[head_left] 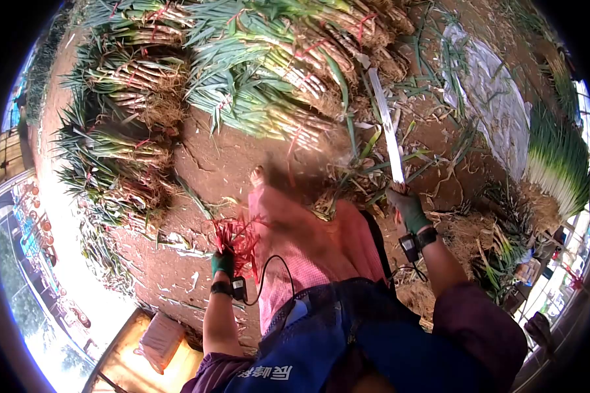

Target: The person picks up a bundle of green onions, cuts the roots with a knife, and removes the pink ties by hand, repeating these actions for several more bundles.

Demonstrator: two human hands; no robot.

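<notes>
My left hand (224, 263), in a green glove, is closed around a bunch of red plastic ties (239, 241) whose loose ends fan out. It is low on the left, beside the pink cloth (295, 239) over my legs. My right hand (408, 211), also gloved in green, grips a long knife (388, 124) by its handle. Its straight, shiny blade points away from me, its far end near the roots of the bundled green onions (269, 72). Red ties circle several of these bundles.
More tied green onion bundles (134, 154) lie in a column at left. White sheeting (488, 98) is spread at upper right, near a pile of green onions (557, 160). Leaf scraps and roots litter the soil (210, 157). A box-like object (160, 340) stands at lower left.
</notes>
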